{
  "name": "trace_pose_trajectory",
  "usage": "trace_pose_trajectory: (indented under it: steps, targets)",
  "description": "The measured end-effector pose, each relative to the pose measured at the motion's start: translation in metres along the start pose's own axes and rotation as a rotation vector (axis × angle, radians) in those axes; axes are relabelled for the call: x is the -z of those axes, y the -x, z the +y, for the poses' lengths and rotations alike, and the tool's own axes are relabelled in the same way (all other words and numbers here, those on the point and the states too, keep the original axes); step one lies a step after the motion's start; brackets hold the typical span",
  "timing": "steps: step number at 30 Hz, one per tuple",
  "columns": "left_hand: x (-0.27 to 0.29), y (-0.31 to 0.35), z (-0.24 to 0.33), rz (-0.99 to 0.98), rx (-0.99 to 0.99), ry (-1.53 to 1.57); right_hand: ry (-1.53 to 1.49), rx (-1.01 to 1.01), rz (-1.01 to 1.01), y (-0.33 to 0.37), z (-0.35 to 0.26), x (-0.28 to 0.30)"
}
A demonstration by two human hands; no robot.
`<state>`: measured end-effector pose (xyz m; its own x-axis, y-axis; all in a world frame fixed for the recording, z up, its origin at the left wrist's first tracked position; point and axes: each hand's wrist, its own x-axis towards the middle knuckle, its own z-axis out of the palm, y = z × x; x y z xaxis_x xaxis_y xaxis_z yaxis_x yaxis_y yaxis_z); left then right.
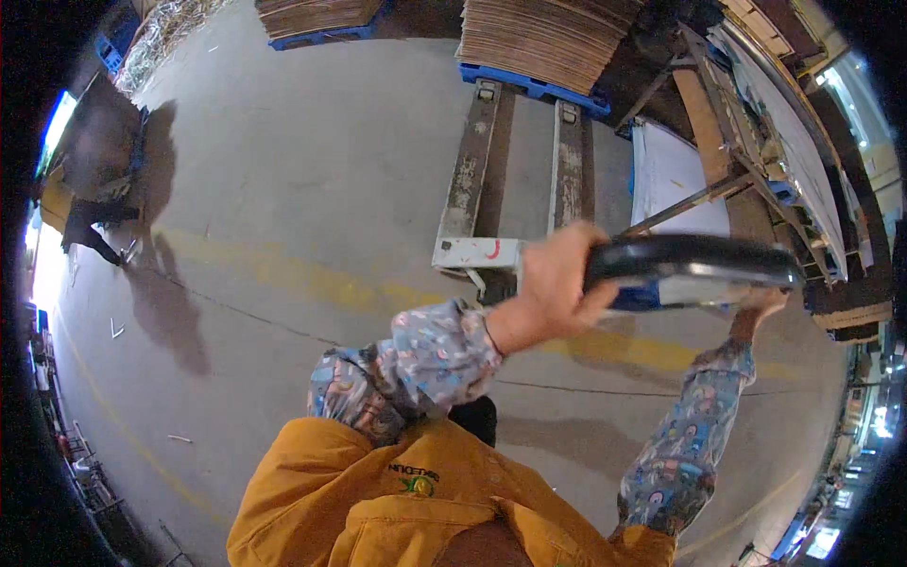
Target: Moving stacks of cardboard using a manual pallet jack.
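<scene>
The black loop handle (694,253) of a hand pallet truck is between my hands, slightly blurred. My left hand (559,279) is wrapped round its left end. At the right end my right hand (761,304) is closed on it, partly hidden by the black bar. Below and beyond the handle, the worn white truck (477,252) lies low on the floor, its two long forks pointing away from me. Their far tips are at the edge of a blue pallet (537,87), on which a tall stack of brown cardboard sheets (543,42) stands.
Another blue pallet with cardboard (321,21) stands far left of the first. At right, a metal rack (727,142) holds boards, with white sheets (666,175) beside it. A person in dark clothes (94,189) is at the far left. A yellow line (312,279) crosses the concrete floor.
</scene>
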<state>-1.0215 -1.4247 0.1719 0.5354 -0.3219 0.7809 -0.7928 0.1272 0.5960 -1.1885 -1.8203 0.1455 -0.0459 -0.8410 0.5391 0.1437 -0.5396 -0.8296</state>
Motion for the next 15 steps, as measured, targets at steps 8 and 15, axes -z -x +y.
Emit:
trace_pose_trajectory:
  steps: [8, 15]
  targets:
    - [0.085, -0.069, -0.072, 0.365, 0.252, -0.074, -0.133, 0.109, -0.267, 0.082, -0.112, -0.123]
    - [0.084, -0.087, -0.109, 0.425, 0.323, -0.107, -0.256, -0.01, -0.339, 0.085, -0.11, -0.136]
